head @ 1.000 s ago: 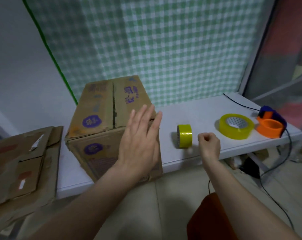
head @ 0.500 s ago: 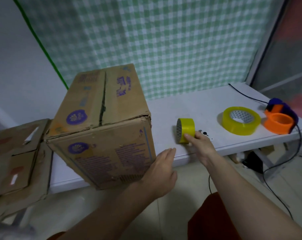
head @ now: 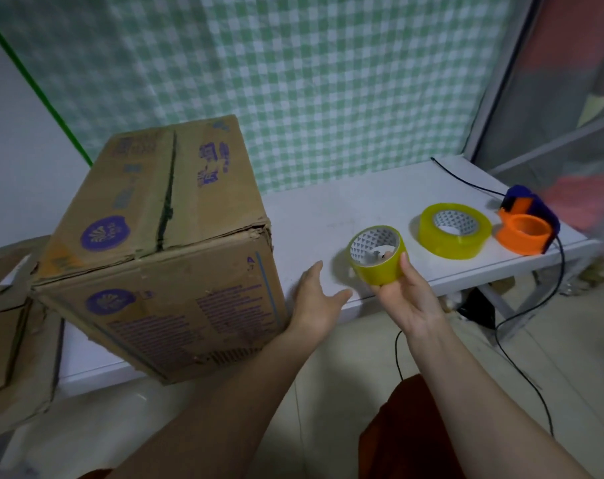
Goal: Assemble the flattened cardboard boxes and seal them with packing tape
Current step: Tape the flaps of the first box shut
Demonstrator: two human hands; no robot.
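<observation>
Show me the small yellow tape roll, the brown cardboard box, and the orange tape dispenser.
Small yellow tape roll (head: 383, 271), head view, outer yellow band.
Brown cardboard box (head: 176, 305), head view, front face.
Orange tape dispenser (head: 521, 240), head view, orange ring wall.

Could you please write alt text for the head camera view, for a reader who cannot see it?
A person's right hand holds a small roll of yellow packing tape above the white table's front edge, while the open left hand reaches beside an assembled cardboard box. A larger tape roll and an orange tape dispenser lie to the right, flattened cardboard to the left.
</observation>
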